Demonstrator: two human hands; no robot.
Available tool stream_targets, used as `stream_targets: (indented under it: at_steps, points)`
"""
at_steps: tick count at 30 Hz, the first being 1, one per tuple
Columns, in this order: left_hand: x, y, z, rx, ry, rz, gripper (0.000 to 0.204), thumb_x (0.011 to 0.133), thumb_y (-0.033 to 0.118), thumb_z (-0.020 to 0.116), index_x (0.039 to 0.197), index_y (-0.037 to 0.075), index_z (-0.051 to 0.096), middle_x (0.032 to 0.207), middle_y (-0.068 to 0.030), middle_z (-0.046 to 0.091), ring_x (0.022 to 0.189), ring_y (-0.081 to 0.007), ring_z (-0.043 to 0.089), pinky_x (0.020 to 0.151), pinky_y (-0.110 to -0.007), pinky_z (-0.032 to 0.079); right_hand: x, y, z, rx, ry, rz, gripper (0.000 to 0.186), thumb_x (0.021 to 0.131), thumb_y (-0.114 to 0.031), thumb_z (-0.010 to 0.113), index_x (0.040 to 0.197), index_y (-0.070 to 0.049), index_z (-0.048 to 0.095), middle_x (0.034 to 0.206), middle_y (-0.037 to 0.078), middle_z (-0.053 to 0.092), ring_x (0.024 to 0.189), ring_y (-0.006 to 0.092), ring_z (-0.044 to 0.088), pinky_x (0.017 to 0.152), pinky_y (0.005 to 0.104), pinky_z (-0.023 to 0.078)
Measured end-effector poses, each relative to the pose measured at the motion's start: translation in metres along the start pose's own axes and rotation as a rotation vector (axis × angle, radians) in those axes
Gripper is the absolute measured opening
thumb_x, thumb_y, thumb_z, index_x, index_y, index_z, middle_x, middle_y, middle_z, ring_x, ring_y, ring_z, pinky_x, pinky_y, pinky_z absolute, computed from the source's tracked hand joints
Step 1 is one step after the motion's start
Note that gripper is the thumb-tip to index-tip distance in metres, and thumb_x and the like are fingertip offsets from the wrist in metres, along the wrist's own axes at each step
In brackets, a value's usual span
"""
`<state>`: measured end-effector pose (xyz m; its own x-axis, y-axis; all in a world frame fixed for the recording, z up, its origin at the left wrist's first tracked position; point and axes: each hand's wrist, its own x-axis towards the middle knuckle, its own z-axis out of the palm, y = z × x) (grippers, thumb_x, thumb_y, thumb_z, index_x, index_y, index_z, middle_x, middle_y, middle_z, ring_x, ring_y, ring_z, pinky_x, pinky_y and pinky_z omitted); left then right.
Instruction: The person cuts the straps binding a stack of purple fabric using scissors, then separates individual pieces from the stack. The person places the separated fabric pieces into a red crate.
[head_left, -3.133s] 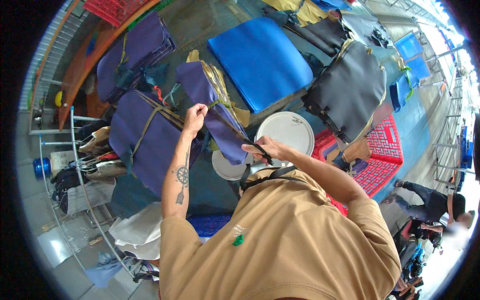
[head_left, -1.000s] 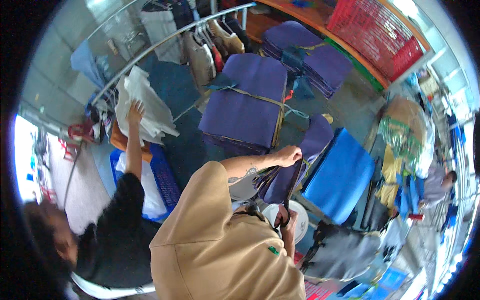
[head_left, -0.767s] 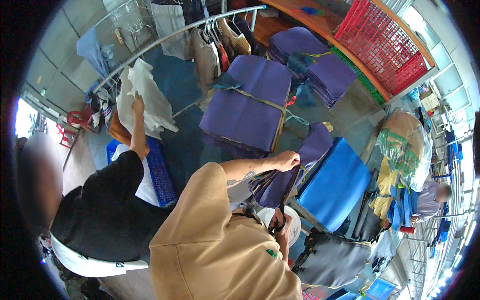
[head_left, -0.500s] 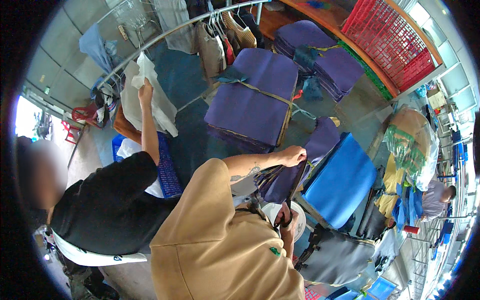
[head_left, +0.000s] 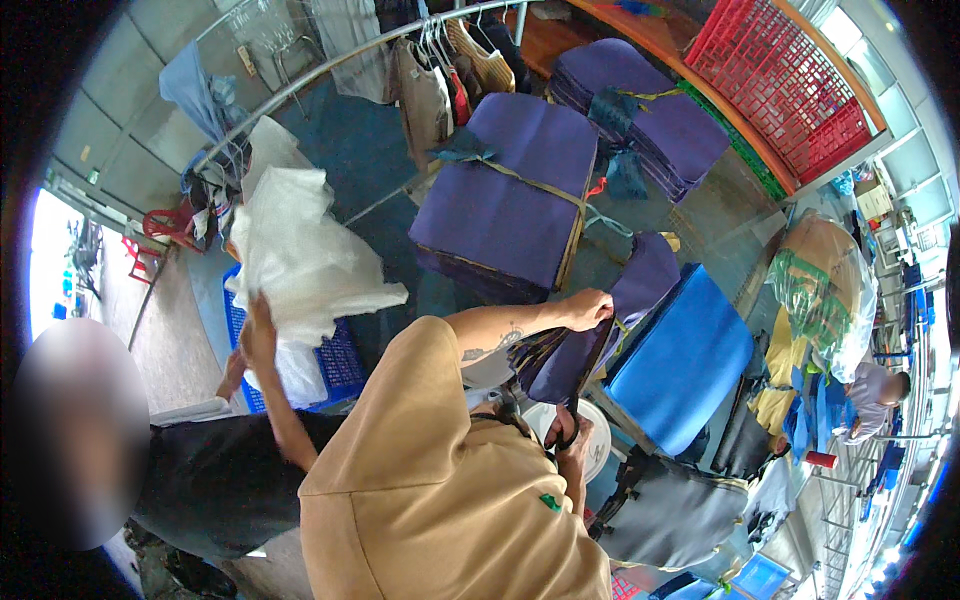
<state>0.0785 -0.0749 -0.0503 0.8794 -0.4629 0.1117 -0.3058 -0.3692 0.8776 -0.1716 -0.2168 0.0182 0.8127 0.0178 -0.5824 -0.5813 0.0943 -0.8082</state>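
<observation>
My left hand (head_left: 588,311) is closed on the upper end of a dark strip at the edge of a purple fabric stack (head_left: 560,372). Layers of the stack fan out below my wrist, and one purple end (head_left: 648,268) rises beyond my fingers. In my right hand (head_left: 572,462), fingers wrap the black handles of scissors (head_left: 569,428), which point up toward the strip. Where the blades meet the material is too small to tell. Behind my right hand stands a round white bucket (head_left: 597,440). A blue sheet stack (head_left: 682,362) lies just right of the purple one.
Tied purple stacks (head_left: 520,190) lie beyond my hands, with more purple bundles (head_left: 645,120) farther back. At left, a co-worker in black (head_left: 230,490) handles white sheeting (head_left: 300,255) over a blue basket (head_left: 342,370). Dark sheets (head_left: 675,510) and a wrapped bundle (head_left: 825,275) are at right.
The co-worker has lowered an arm and leaned in, and the white sheeting has spread out over the blue basket. My hands have hardly moved; the scissors have shifted slightly.
</observation>
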Motion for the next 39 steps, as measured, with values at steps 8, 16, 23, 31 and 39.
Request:
stream_targets:
  at_steps: [8, 16, 23, 31, 39]
  points:
    - [-0.007, 0.006, -0.004, -0.011, -0.018, -0.034, 0.012, 0.093, 0.012, 0.061, 0.094, 0.002, 0.067, 0.084, -0.0179, 0.070, 0.079, -0.0334, 0.068, 0.069, -0.045, 0.051, -0.007, -0.011, 0.011, -0.041, 0.028, 0.026, 0.043, 0.092, -0.033, 0.073, 0.065, -0.004, 0.055, 0.053, 0.005, 0.052, 0.042, 0.0158, 0.049, 0.040, 0.0318, 0.038]
    - [-0.003, 0.012, -0.005, 0.045, 0.071, 0.095, 0.012, 0.092, 0.011, 0.063, 0.093, 0.001, 0.068, 0.086, -0.0184, 0.069, 0.079, -0.0327, 0.067, 0.071, -0.042, 0.052, -0.005, -0.006, 0.003, -0.086, 0.066, 0.011, 0.054, 0.096, -0.044, 0.067, 0.059, -0.006, 0.056, 0.051, 0.003, 0.052, 0.044, 0.0129, 0.050, 0.043, 0.0313, 0.038]
    - [-0.007, 0.007, -0.016, 0.037, -0.026, 0.000, 0.011, 0.097, 0.011, 0.062, 0.098, 0.000, 0.066, 0.077, -0.0119, 0.068, 0.067, -0.0193, 0.063, 0.063, -0.036, 0.049, -0.004, -0.018, 0.004, -0.092, 0.054, 0.068, 0.056, 0.093, -0.051, 0.069, 0.063, -0.006, 0.057, 0.054, 0.003, 0.054, 0.045, 0.0119, 0.052, 0.043, 0.0288, 0.039]
    - [-0.005, 0.028, -0.018, 0.085, -0.072, -0.029, 0.011, 0.098, 0.011, 0.064, 0.098, -0.001, 0.065, 0.069, -0.0044, 0.060, 0.060, -0.0106, 0.052, 0.056, -0.031, 0.042, -0.002, -0.014, -0.001, -0.154, 0.063, 0.073, 0.045, 0.090, -0.040, 0.071, 0.066, -0.002, 0.064, 0.053, 0.005, 0.058, 0.046, 0.0125, 0.056, 0.044, 0.0303, 0.043]
    - [-0.004, 0.018, -0.016, 0.025, -0.051, -0.004, 0.010, 0.099, 0.010, 0.065, 0.097, 0.000, 0.065, 0.068, 0.0004, 0.055, 0.060, -0.0070, 0.046, 0.055, -0.028, 0.039, 0.002, -0.005, -0.001, -0.176, 0.060, 0.063, 0.046, 0.089, -0.040, 0.072, 0.065, -0.002, 0.063, 0.052, 0.004, 0.057, 0.045, 0.0131, 0.057, 0.044, 0.0308, 0.044]
